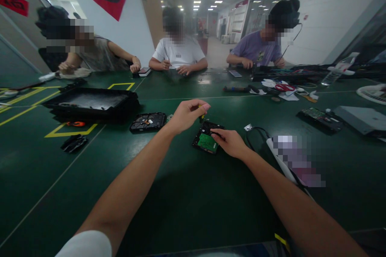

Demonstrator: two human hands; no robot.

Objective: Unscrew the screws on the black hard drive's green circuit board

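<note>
A black hard drive with a green circuit board (208, 143) lies on the dark green table, in the middle of the view. Above its far left edge, my left hand (189, 116) is closed around a small yellow and black screwdriver (202, 117), which points down at the drive. My right hand (230, 141) rests at the drive's right side, its fingers together over the board's upper right; anything between those fingertips is too small to make out. Left of my left hand lies a second black drive (148, 122), with small screws beside it.
Black trays (93, 102) are stacked at the left, near an orange tool (75, 123). A white power strip (282, 160) lies right of my right hand. Another drive (320, 119) and a grey box (362, 119) stand farther right. Three people sit across the table.
</note>
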